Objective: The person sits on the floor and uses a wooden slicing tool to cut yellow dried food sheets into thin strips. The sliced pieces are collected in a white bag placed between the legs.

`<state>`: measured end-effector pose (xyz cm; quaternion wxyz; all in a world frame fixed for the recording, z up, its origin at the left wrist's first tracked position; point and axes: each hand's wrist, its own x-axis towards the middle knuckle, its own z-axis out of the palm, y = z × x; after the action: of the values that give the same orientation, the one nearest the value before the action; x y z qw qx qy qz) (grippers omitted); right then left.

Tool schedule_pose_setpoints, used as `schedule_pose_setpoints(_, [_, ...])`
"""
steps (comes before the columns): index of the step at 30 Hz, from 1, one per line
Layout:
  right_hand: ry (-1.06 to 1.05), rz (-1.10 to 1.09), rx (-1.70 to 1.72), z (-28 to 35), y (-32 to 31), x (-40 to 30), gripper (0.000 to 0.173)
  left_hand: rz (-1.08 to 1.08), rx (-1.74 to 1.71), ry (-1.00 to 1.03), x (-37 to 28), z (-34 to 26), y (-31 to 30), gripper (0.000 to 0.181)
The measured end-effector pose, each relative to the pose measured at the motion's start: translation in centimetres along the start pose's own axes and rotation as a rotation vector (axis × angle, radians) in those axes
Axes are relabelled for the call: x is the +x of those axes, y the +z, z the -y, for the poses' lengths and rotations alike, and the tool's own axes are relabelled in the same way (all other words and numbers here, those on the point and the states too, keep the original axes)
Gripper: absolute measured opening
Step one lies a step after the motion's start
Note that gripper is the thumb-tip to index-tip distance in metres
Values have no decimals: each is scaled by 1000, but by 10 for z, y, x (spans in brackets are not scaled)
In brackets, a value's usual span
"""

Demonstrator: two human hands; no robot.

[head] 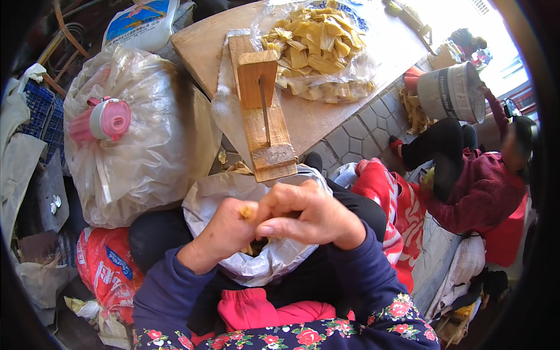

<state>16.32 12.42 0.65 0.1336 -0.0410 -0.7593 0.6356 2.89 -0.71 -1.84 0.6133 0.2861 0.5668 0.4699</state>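
Observation:
My left hand [223, 232] is closed around a small yellowish piece [247, 212], whose end shows beside the thumb. My right hand [308, 214] presses against it with bent fingers; what lies inside those fingers is hidden. Both hands are above a white sack [262, 264] in my lap, with some yellowish-brown scraps at its mouth. Just beyond them a wooden cutting jig [262, 113] juts over the table edge, with a narrow metal blade [265, 113] set slanting between its upright block and its front block.
Yellow dried strips [319, 35] fill a clear plastic bag on the tabletop [310, 127]. To the left, a pink bottle [105, 120] lies on a large plastic-wrapped bundle [144, 175]. At right, a seated person [477, 188] reaches to a tilted bucket [453, 92].

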Motion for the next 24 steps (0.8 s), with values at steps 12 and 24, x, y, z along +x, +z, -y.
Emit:
schedule_pose_setpoints(12, [308,-369,242,1,14,-1,29,79,577,830,-12,-22,-19,53])
schedule_pose_setpoints(24, [492,-181,479,-5,12,-5,17,382,61,472,-24,-25,-21,50])
